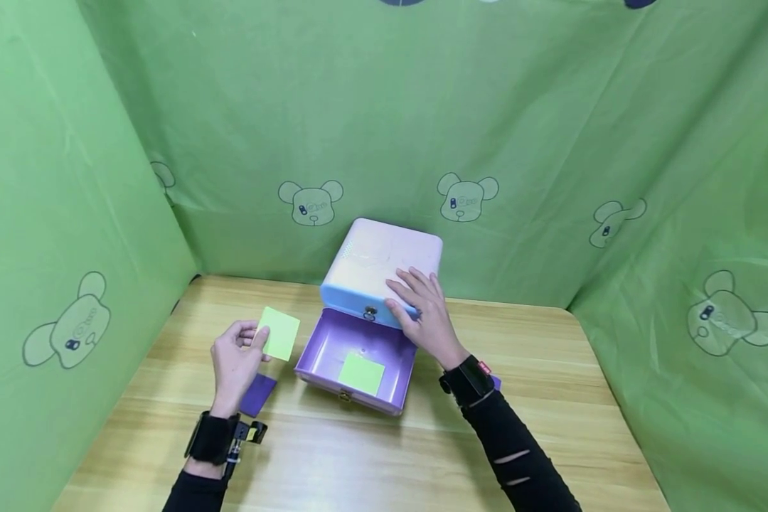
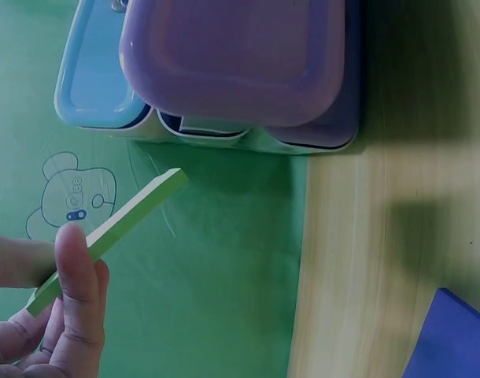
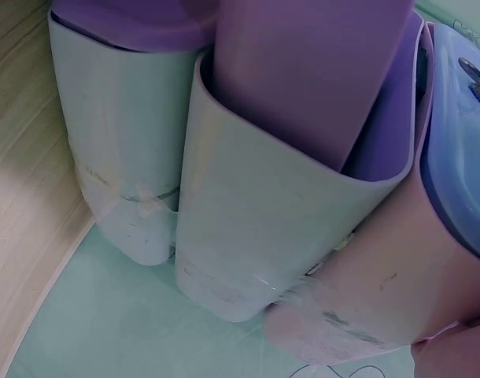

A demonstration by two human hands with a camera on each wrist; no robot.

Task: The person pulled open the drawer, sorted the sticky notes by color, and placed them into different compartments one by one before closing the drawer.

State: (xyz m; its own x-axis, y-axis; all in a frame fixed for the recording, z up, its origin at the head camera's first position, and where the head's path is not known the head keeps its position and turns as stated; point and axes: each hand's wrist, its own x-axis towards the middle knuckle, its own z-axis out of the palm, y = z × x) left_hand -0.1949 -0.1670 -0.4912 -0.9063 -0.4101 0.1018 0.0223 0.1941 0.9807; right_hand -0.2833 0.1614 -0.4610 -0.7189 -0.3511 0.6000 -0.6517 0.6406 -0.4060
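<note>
My left hand (image 1: pixel 233 363) pinches a light green sticky note pad (image 1: pixel 281 334) between thumb and fingers, left of the drawer cabinet (image 1: pixel 377 249). Edge-on in the left wrist view, the pad (image 2: pixel 134 213) is thin but solid. One purple drawer (image 1: pixel 326 345) of the cabinet is pulled out. Inside it, near the front, lies another light green pad (image 1: pixel 362 373). My right hand (image 1: pixel 425 316) rests on the cabinet's top at the right front corner, fingers extended. In the right wrist view, the drawer's side (image 3: pixel 303 71) sticks out of the middle compartment.
A dark purple pad (image 1: pixel 258 395) lies on the wooden table beside my left wrist. Part of a purple piece (image 1: pixel 496 383) shows behind my right wrist. Above the pulled-out drawer is a blue drawer (image 2: pixel 98 71), pushed in. Green cloth (image 1: pixel 518 142) encloses the table behind and at both sides.
</note>
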